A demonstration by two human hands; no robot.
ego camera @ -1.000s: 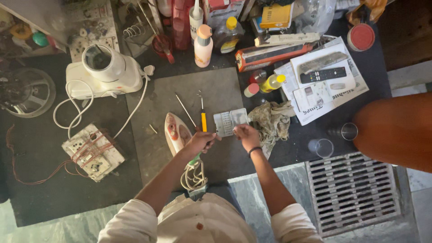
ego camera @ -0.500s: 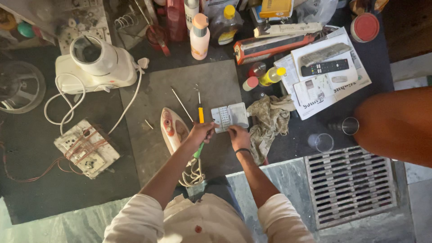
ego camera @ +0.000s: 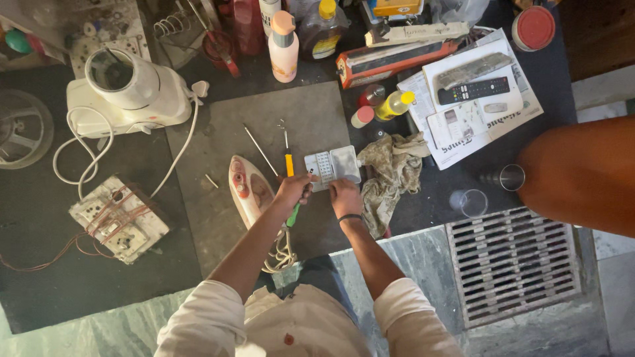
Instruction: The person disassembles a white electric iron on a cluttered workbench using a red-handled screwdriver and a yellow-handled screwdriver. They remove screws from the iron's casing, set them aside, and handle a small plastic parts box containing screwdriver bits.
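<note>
— White plastic part (ego camera: 333,166), flat and rectangular, centre of frame on the grey mat (ego camera: 311,119): who has it?
— Right hand (ego camera: 345,197), fingers curled onto its lower edge, pinning it to the mat. Left hand (ego camera: 294,190) just beside it, closed round a green-handled screwdriver (ego camera: 293,215); the tip end points at the part's left edge, though contact is too small to tell

— Items touching or just beside the hands?
— Clothes iron (ego camera: 246,188), cream with red controls, lying left of the left hand, its coiled cord (ego camera: 283,248) trailing toward the lower centre. Yellow-handled screwdriver (ego camera: 288,158) and a thin metal rod (ego camera: 259,151) on the mat above the left hand. Crumpled rag (ego camera: 390,175) right of the part, touching it

— Upper left?
— White mixer base (ego camera: 132,92) with its cord (ego camera: 79,162) looped below; a taped switchboard (ego camera: 119,221) lower down

— Upper right?
— Black remote control (ego camera: 473,90) on printed papers (ego camera: 463,125), small yellow bottle (ego camera: 393,104) near them, pink-capped bottle (ego camera: 283,46) at top centre. Two clear tumblers (ego camera: 468,202) right of centre, metal floor grate (ego camera: 509,264) below them
</note>
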